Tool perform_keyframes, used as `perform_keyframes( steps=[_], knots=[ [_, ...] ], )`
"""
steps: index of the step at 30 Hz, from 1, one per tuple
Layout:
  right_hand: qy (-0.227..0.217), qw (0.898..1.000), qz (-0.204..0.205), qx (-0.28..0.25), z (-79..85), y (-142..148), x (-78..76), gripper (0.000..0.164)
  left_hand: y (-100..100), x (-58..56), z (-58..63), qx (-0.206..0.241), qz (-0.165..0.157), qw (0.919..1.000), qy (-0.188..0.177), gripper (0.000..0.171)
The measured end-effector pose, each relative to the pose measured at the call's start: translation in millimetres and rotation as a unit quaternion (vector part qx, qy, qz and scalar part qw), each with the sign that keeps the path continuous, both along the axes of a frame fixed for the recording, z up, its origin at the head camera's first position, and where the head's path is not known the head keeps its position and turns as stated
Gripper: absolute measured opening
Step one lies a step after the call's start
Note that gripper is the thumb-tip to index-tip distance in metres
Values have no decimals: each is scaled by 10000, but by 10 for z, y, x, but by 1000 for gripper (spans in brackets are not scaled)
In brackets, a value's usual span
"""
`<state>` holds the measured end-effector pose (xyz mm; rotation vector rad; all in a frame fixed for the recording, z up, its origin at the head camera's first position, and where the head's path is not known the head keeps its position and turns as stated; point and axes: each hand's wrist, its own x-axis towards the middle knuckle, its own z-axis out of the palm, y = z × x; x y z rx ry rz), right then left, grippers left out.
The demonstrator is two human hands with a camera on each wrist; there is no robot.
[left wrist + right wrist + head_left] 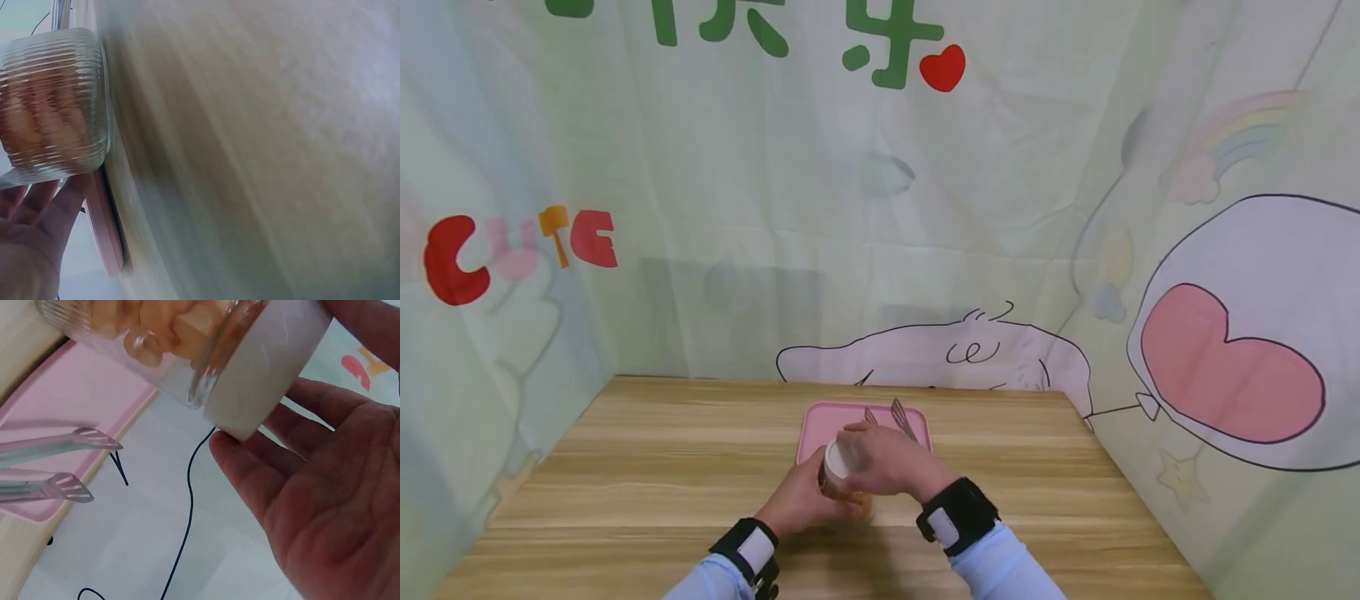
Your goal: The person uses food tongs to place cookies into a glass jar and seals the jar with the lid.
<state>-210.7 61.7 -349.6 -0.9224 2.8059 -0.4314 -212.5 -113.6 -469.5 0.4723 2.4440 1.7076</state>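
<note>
A clear ribbed jar [50, 106] holding orange-brown chunks stands in front of the person, its white lid [269, 369] on top. The left hand [801, 500] grips the jar's body from the left, with fingers against its side in the left wrist view. Over the lid lies the right hand [891, 462], thumb and fingers curled round its rim. In the head view the two hands cover most of the jar. Whether the jar's base touches the table cannot be told.
Just behind the jar lies a pink tray [820, 425]. Metal tongs [62, 447] with slotted ends rest on its right part. The wooden table [662, 467] meets a printed cloth backdrop [737, 317] at the back and sides.
</note>
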Motion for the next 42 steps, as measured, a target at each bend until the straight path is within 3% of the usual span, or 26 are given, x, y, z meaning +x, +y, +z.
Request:
perform_keyframes(
  steps=[7, 14, 19, 25, 30, 33, 37, 42],
  knots=[
    [263, 9992, -297, 33, -23, -26, 51, 62, 8, 18, 10, -47, 56, 9999, 89, 93],
    [1033, 9910, -805, 291, -144, -148, 169, 64, 3, 31, -9, -210, 136, 9993, 277, 94],
    [1574, 9762, -1235, 834, -234, -280, 240, 70, -19, 28, -30, -385, 40, 9965, 734, 82],
    [2036, 9458, -1660, 1907, -353, -423, 283, 80, -29, 29, -55, -585, 60, 9866, 1523, 62],
    [2445, 9294, -1674, 2199, -414, -442, 311, 78, -25, 22, -76, -606, 74, 9859, 1559, 58],
    [2413, 9339, -1756, 1968, -417, -419, 315, 81, -24, 22, -74, -569, 62, 9886, 1393, 59],
    [1874, 9582, -1743, 1279, -335, -328, 292, 84, -20, 37, -40, -463, -26, 9942, 974, 63],
    [944, 9901, -1017, 201, -149, -157, 176, 76, -8, 47, 20, -204, -86, 9991, 369, 84]
  ],
)
